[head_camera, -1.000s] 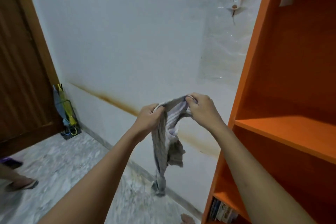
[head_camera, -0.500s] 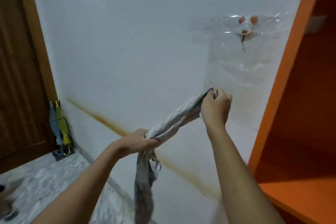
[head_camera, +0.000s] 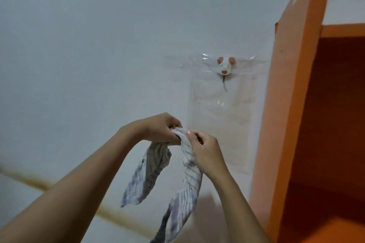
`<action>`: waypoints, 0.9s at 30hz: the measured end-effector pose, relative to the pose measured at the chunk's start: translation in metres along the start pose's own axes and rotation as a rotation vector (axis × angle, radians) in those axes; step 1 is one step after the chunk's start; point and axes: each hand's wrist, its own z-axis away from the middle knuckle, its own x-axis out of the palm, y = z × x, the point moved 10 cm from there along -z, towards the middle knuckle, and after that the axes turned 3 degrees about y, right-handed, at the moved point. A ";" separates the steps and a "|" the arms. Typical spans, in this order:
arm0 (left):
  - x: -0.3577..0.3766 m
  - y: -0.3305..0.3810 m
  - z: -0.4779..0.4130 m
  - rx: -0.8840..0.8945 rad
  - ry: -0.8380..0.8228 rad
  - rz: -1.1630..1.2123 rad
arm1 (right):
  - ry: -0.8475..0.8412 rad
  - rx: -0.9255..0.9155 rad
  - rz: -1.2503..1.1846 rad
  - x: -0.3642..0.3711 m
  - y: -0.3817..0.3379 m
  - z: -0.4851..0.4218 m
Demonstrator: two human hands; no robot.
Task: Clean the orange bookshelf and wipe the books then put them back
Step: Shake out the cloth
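Cloth (head_camera: 187,183) held up beside the bookshelf (head_camera: 292,104)
The left hand (head_camera: 160,130) and right hand (head_camera: 205,150) pinch its top, close together. Best to fold it into a flat pad first, then wipe.

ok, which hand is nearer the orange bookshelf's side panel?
Right. The right hand grips the striped cloth left of the orange bookshelf; the left hand grips the same cloth further left, beyond the right hand.

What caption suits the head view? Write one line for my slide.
Left hand and right hand grip a striped cloth beside the orange bookshelf.
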 end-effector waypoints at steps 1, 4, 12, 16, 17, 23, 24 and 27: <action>-0.005 0.001 -0.007 0.017 -0.001 0.015 | 0.019 0.002 0.008 -0.002 -0.003 -0.003; -0.027 0.010 -0.031 0.092 0.035 0.015 | 0.038 -0.024 -0.014 -0.007 -0.017 -0.008; -0.068 0.040 -0.075 0.301 0.077 0.030 | 0.377 -0.137 0.202 -0.078 -0.047 -0.047; -0.104 0.067 -0.093 0.424 0.359 0.096 | 0.660 -0.127 0.330 -0.122 -0.068 -0.069; -0.114 0.075 -0.094 0.460 0.452 0.125 | 0.721 -0.119 0.329 -0.132 -0.072 -0.077; -0.124 0.112 -0.124 0.526 0.714 0.048 | 0.888 -0.116 0.336 -0.163 -0.085 -0.121; -0.117 0.114 -0.131 0.511 0.711 0.021 | 0.895 -0.096 0.335 -0.164 -0.078 -0.125; -0.097 0.107 -0.141 0.489 0.701 0.033 | 0.961 -0.022 0.377 -0.164 -0.045 -0.117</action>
